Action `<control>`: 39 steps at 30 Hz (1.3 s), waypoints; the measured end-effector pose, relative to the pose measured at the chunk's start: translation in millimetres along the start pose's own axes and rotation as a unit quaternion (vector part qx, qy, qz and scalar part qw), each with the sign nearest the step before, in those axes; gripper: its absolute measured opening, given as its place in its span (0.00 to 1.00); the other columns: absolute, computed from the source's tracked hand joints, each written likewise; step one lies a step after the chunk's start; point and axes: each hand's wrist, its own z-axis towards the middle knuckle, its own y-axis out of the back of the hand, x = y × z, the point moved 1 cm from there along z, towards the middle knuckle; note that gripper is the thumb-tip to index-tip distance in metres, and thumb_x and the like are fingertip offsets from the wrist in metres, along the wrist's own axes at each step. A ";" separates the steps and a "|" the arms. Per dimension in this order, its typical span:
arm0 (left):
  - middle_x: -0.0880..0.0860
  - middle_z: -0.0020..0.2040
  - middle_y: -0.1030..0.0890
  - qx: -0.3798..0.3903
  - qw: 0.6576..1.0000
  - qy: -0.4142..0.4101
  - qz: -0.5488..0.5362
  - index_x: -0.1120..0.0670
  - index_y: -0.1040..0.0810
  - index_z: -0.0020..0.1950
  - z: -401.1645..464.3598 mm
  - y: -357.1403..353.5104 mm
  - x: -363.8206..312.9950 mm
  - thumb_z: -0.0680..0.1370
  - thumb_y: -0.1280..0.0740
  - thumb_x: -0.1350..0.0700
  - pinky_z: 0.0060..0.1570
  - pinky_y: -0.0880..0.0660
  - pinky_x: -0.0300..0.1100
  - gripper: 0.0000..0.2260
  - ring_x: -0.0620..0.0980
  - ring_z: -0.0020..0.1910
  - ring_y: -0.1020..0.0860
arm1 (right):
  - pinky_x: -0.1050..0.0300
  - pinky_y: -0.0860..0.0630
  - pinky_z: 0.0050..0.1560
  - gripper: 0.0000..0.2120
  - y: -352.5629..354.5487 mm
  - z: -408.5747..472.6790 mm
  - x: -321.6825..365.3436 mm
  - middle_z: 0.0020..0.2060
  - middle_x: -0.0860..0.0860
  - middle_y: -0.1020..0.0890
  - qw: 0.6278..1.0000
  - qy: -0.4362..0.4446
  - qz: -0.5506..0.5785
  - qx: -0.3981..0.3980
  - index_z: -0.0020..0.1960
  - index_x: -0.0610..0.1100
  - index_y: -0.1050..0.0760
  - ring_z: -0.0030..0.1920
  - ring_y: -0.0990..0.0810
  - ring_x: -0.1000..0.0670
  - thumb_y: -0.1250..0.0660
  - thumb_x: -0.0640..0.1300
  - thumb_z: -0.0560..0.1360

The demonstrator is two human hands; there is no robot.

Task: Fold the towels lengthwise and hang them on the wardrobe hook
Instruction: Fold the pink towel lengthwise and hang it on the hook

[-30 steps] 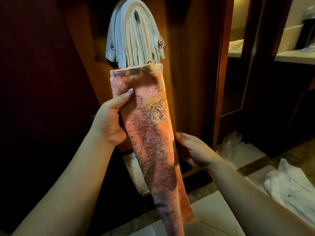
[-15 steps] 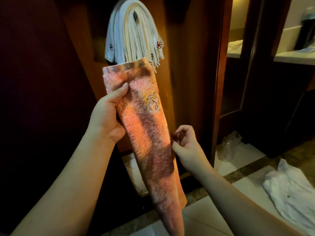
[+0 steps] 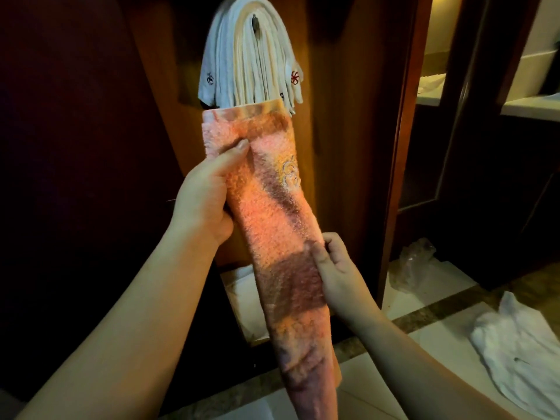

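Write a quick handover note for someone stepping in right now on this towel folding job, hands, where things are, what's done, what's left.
Left hand: grips the pink towel near its top, thumb on the front.
Right hand: pinches the towel's right edge lower down.
The towel is already folded into a long narrow strip, held up just below the wardrobe hook.
Done: a bundle of white towels hangs over the hook.
Left: hang the pink towel on the hook; then the white cloth on the floor at right, if it is part of the batch.
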 end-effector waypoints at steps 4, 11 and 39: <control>0.56 0.51 0.14 -0.013 1.000 0.020 0.004 0.55 0.20 0.56 0.9 1.0 1.6 0.79 0.32 0.54 0.49 0.20 0.49 0.08 0.54 0.51 0.15 | 0.62 0.31 0.38 0.09 -4.7 -1.1 1.2 0.39 0.50 0.26 0.996 0.013 0.019 -0.084 0.49 0.57 0.30 0.37 0.28 0.57 0.43 0.61 0.77; 0.54 0.43 0.13 -0.106 0.988 0.099 -0.047 0.55 0.19 0.56 15.6 11.1 11.0 0.78 0.29 0.54 0.35 0.19 0.46 0.09 0.52 0.41 0.14 | 0.53 0.24 0.56 0.47 17.0 23.5 -11.0 0.50 0.50 0.16 0.984 -0.106 -0.089 0.115 0.54 0.46 0.21 0.52 0.18 0.52 0.40 0.84 0.56; 0.56 0.42 0.21 -0.241 0.941 0.238 0.001 0.58 0.27 0.42 82.6 51.6 60.5 0.79 0.30 0.55 0.51 0.21 0.49 0.10 0.52 0.41 0.22 | 0.49 0.26 0.67 0.16 35.7 5.8 -57.0 0.50 0.44 0.14 0.876 -0.323 0.034 0.358 0.51 0.40 0.17 0.54 0.17 0.46 0.26 0.42 0.64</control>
